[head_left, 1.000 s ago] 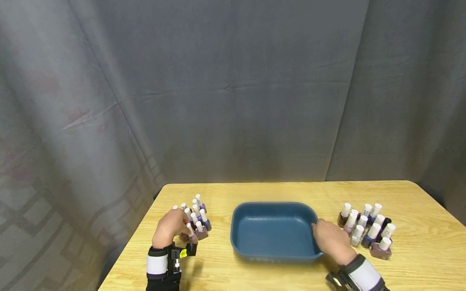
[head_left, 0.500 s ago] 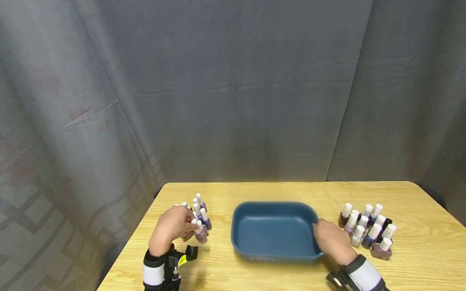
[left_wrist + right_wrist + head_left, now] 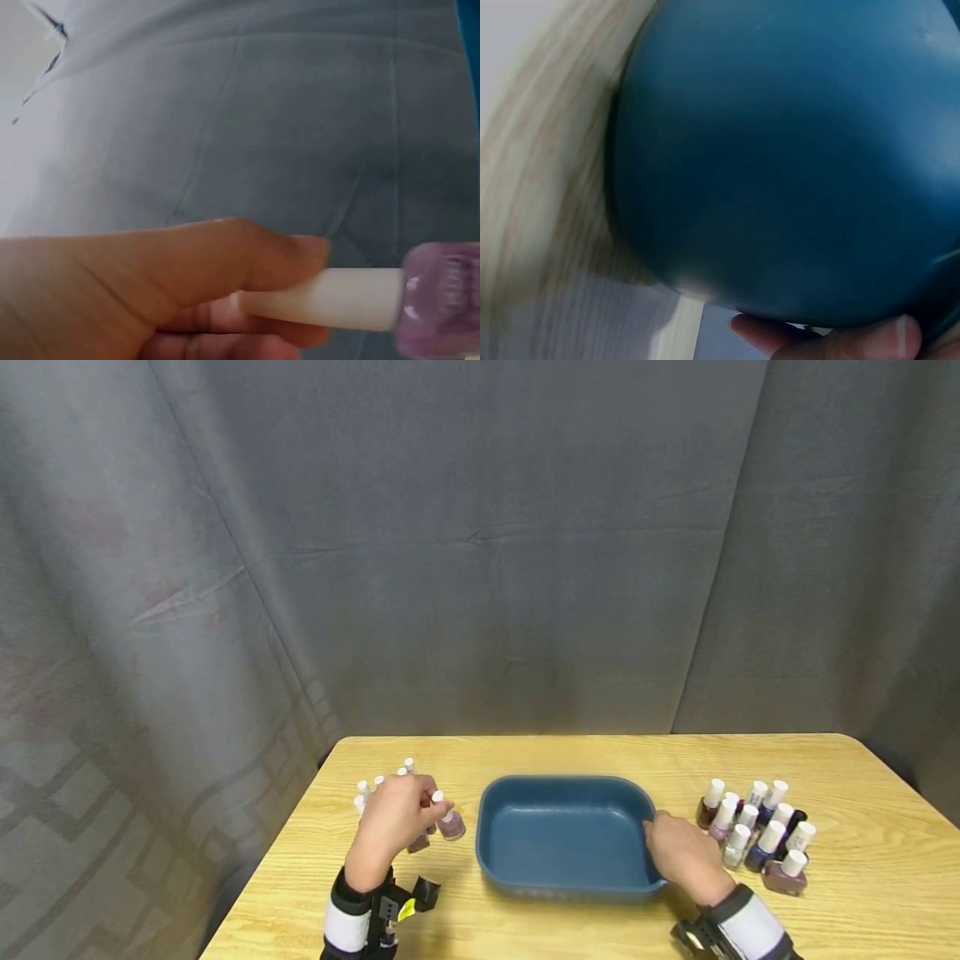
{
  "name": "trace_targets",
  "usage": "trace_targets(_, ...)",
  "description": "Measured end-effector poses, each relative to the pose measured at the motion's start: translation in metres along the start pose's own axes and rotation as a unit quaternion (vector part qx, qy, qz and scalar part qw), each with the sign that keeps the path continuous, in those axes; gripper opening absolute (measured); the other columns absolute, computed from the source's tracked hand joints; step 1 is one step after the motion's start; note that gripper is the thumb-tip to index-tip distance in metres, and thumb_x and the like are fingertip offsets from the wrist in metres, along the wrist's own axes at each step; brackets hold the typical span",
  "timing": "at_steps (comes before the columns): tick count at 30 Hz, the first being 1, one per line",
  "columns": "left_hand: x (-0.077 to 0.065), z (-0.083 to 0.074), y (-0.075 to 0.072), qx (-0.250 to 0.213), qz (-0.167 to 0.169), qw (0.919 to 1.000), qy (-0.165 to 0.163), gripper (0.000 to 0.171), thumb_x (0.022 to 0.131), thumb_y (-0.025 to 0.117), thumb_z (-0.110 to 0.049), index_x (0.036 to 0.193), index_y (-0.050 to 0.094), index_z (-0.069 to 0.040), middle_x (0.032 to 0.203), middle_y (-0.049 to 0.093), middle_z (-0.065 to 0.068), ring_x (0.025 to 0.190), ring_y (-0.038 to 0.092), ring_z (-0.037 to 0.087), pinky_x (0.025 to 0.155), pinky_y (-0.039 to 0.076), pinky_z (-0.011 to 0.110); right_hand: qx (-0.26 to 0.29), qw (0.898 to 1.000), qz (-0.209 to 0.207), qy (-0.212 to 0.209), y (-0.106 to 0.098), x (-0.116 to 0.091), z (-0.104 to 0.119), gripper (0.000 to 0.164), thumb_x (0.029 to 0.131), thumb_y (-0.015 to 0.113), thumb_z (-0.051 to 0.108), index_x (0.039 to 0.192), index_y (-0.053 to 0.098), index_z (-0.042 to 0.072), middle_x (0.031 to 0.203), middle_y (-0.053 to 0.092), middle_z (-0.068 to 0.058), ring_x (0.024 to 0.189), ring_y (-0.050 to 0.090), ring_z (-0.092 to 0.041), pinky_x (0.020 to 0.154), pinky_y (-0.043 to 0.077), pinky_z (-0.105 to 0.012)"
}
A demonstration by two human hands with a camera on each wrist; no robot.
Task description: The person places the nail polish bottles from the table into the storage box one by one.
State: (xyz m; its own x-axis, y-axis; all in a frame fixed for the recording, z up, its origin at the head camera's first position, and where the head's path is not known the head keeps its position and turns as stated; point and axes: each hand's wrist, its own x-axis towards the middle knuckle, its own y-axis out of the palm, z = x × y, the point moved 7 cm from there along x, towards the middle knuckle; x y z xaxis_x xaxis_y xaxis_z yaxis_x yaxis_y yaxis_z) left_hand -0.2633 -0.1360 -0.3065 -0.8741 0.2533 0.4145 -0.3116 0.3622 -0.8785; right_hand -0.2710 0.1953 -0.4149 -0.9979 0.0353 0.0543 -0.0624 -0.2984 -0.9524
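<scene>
My left hand (image 3: pixel 397 821) pinches a nail polish bottle (image 3: pixel 452 825) by its white cap, between thumb and fingers. In the left wrist view the bottle's purple glass (image 3: pixel 441 300) sticks out past the fingertips. Behind and below this hand stand several other nail polish bottles (image 3: pixel 363 790) with white caps, partly hidden by it. A blue rectangular tray (image 3: pixel 566 893) lies mid-table, just right of the held bottle, with nothing inside. My right hand (image 3: pixel 688 857) grips the tray's right rim; the right wrist view shows its fingers (image 3: pixel 885 339) at the tray's edge.
On the right side of the table (image 3: pixel 600 935), a second cluster of nail polish bottles (image 3: pixel 765 847) stands close together beside the right hand. One there has a black cap (image 3: pixel 797 818). A grey curtain (image 3: pixel 480 568) hangs behind the table's far edge.
The left hand has moved right, carrying the purple nail polish bottle out of the left cluster toward the tray. The right hand and the tray have stayed in place.
</scene>
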Motion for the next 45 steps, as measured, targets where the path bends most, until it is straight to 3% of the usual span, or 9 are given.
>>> trace_targets(4, 0.002, -0.014, 0.006, -0.014, -0.015, 0.9997, 0.016, 0.031, 0.072, 0.07, -0.019, 0.055, 0.044, -0.016, 0.049, 0.031, -0.012, 0.045, 0.027, 0.003, 0.043, 0.017, 0.018, 0.001, 1.0, 0.003, 0.004, 0.0, 0.001, -0.001, 0.025, 0.093, 0.045, 0.018, 0.085, 0.056, -0.003, 0.075, 0.061, -0.019, 0.066, 0.061, -0.031, 0.049, 0.043, -0.044)
trace_targets(11, 0.004, -0.042, 0.033, -0.039, 0.022, 0.9976, 0.053, 0.032, 0.074, 0.069, -0.023, 0.055, 0.044, -0.017, 0.05, 0.031, -0.013, 0.044, 0.028, 0.001, 0.043, 0.02, 0.017, 0.0, 1.0, 0.002, 0.006, 0.0, 0.001, -0.002, 0.026, 0.093, 0.045, 0.018, 0.086, 0.056, -0.004, 0.075, 0.061, -0.019, 0.066, 0.061, -0.031, 0.049, 0.043, -0.044)
trace_targets(17, 0.001, -0.06, 0.057, 0.008, 0.057, 0.9942, 0.091, 0.034, 0.069, 0.066, -0.021, 0.05, 0.038, -0.019, 0.048, 0.028, -0.014, 0.044, 0.027, 0.001, 0.041, 0.022, 0.017, 0.005, 1.0, 0.004, 0.01, 0.003, 0.001, -0.001, 0.025, 0.093, 0.045, 0.018, 0.085, 0.057, -0.003, 0.075, 0.062, -0.019, 0.067, 0.061, -0.031, 0.049, 0.043, -0.044)
trace_targets(23, 0.0, -0.06, 0.068, 0.053, 0.088, 0.9911, 0.085, 0.044, 0.066, 0.069, -0.023, 0.046, 0.029, -0.02, 0.046, 0.019, -0.013, 0.044, 0.024, 0.004, 0.04, 0.02, 0.019, 0.01, 1.0, 0.009, 0.013, 0.005, 0.002, 0.003, 0.026, 0.093, 0.044, 0.019, 0.086, 0.058, -0.003, 0.076, 0.062, -0.019, 0.067, 0.061, -0.031, 0.05, 0.044, -0.045)
trace_targets(31, -0.003, -0.058, 0.074, 0.076, 0.128, 0.9869, 0.063, 0.036, 0.061, 0.075, -0.026, 0.048, 0.043, -0.018, 0.049, 0.037, -0.01, 0.046, 0.037, 0.007, 0.041, 0.03, 0.023, 0.008, 1.0, 0.015, 0.016, 0.003, 0.001, 0.003, 0.027, 0.093, 0.044, 0.018, 0.088, 0.058, -0.004, 0.075, 0.062, -0.018, 0.067, 0.061, -0.029, 0.051, 0.044, -0.044)
trace_targets(37, -0.003, -0.058, 0.076, 0.08, 0.128, 0.9871, 0.054, 0.042, 0.059, 0.078, -0.029, 0.048, 0.039, -0.019, 0.049, 0.035, -0.01, 0.046, 0.037, 0.007, 0.041, 0.03, 0.024, 0.005, 1.0, 0.017, 0.016, 0.0, 0.0, 0.002, 0.026, 0.093, 0.044, 0.018, 0.087, 0.057, -0.003, 0.074, 0.061, -0.017, 0.067, 0.06, -0.029, 0.05, 0.044, -0.044)
trace_targets(45, -0.004, -0.06, 0.079, 0.096, 0.144, 0.9827, 0.065, 0.046, 0.065, 0.074, -0.033, 0.05, 0.033, -0.02, 0.049, 0.029, -0.01, 0.045, 0.032, 0.008, 0.041, 0.028, 0.025, 0.001, 1.0, 0.019, 0.019, -0.001, 0.0, 0.0, 0.027, 0.093, 0.044, 0.018, 0.089, 0.057, -0.005, 0.075, 0.061, -0.018, 0.066, 0.06, -0.029, 0.05, 0.043, -0.043)
